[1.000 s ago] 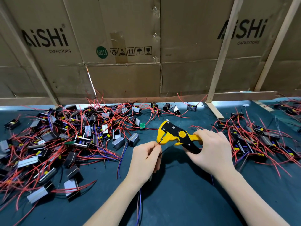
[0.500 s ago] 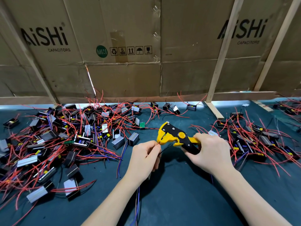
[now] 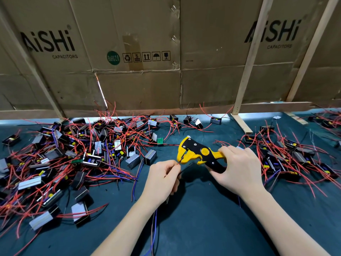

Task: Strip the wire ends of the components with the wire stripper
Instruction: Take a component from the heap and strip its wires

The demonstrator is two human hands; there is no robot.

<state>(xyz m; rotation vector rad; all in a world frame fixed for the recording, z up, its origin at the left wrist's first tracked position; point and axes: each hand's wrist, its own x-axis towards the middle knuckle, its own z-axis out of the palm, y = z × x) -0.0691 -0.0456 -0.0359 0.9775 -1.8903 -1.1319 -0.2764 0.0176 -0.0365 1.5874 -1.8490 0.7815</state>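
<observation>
Two hands at work over a dark green felt-covered table (image 3: 203, 218). Left hand (image 3: 162, 180): fingers pinch a thin red wire end (image 3: 179, 162), fed into the mouth of a yellow-and-black plastic wire stripper (image 3: 200, 154) at centre. Right hand (image 3: 239, 169), at 3 o'clock of the tool, grips its handles, fingers curled. Wire judged light, limp, slippery; best pinched close to the tip. Unstripped components (image 3: 73, 159) heaped at 9 o'clock; second pile (image 3: 291, 159) at 3 o'clock.
</observation>
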